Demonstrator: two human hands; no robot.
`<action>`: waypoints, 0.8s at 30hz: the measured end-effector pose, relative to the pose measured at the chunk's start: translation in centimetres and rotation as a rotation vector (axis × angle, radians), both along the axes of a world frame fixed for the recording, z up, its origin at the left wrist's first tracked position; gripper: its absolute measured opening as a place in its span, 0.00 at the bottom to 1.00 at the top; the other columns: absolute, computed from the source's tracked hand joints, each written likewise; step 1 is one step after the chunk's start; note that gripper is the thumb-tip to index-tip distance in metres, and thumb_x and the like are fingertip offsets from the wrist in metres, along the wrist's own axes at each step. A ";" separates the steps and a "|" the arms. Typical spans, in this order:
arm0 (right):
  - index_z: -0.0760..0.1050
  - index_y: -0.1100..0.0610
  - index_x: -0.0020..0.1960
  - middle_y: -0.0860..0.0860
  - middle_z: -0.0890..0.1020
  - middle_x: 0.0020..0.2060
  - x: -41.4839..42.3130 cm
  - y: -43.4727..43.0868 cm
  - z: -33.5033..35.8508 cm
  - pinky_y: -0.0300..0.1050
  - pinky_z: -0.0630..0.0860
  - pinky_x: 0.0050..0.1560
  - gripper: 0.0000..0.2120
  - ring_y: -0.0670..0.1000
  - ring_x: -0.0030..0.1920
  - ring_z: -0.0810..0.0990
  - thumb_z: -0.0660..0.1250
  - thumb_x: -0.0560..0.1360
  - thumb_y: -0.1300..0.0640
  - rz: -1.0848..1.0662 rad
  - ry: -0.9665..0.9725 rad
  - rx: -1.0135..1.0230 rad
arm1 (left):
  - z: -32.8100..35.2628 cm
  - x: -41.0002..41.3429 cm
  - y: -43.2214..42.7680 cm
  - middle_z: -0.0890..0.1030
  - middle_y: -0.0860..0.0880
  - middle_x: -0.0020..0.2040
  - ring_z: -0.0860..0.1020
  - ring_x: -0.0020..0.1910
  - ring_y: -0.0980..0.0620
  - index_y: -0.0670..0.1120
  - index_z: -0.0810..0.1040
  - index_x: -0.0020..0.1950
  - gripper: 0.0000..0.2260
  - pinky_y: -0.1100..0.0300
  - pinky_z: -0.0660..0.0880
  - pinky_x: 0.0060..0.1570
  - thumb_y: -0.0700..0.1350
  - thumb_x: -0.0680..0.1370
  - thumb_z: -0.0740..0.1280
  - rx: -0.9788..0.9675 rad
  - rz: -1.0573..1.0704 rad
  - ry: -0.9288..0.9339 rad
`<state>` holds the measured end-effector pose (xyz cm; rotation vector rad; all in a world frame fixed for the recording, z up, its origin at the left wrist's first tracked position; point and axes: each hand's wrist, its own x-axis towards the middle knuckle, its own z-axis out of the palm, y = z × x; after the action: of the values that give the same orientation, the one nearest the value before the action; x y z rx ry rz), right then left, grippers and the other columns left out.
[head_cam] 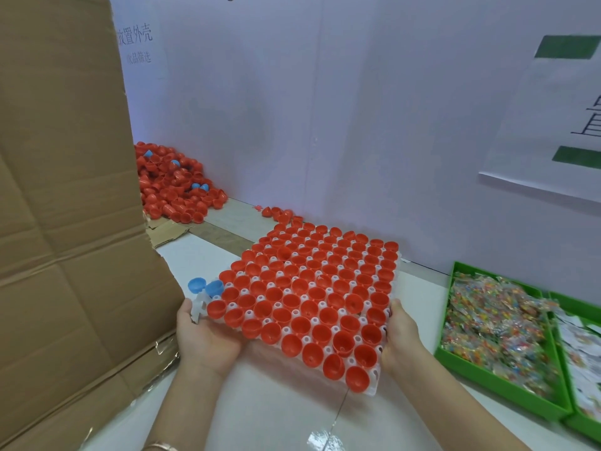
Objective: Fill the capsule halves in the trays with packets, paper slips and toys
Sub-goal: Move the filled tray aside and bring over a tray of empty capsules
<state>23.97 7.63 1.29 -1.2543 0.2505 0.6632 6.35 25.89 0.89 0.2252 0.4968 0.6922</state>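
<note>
A white tray [373,384] filled with several rows of open red capsule halves [312,288] is lifted at its near side, tilted over the table. My left hand [205,336] grips the tray's near-left corner from below, thumb on the rim. My right hand [400,340] holds its near-right edge. Two blue capsule halves [205,286] lie just beyond the tray's left corner. A green bin of colourful packets [487,330] stands to the right, and a second green bin with paper slips [582,353] lies beside it at the frame edge.
A large brown cardboard box [71,222] rises at the left. A heap of loose red capsule halves [172,187] with a few blue ones sits at the back left against the white wall. A few loose red halves [279,213] lie behind the tray.
</note>
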 end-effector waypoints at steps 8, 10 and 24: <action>0.77 0.59 0.54 0.61 0.83 0.53 0.3 -1.3 0.2 0.66 0.75 0.60 0.19 0.64 0.55 0.82 0.56 0.81 0.46 -0.021 0.017 -0.021 | 0.1 0.0 -0.2 0.83 0.41 0.56 0.78 0.58 0.42 0.48 0.74 0.67 0.24 0.43 0.72 0.58 0.60 0.81 0.52 0.005 -0.009 -0.017; 0.77 0.57 0.55 0.61 0.82 0.56 0.2 -1.5 0.5 0.66 0.75 0.60 0.17 0.64 0.56 0.81 0.56 0.81 0.47 -0.031 0.020 -0.007 | 0.0 0.1 -0.3 0.84 0.43 0.53 0.80 0.54 0.45 0.47 0.75 0.67 0.22 0.46 0.73 0.54 0.58 0.82 0.52 0.004 0.002 -0.015; 0.75 0.62 0.65 0.61 0.83 0.55 -0.6 -3.5 2.7 0.67 0.74 0.61 0.23 0.64 0.57 0.81 0.55 0.81 0.46 -0.051 -0.003 -0.009 | 1.3 -0.6 -2.1 0.84 0.46 0.51 0.82 0.48 0.49 0.48 0.78 0.62 0.22 0.47 0.81 0.45 0.49 0.68 0.65 0.046 -0.039 -0.051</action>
<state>23.38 4.12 3.95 -1.2535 0.2826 0.6175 5.80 23.75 2.22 0.2594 0.4273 0.6704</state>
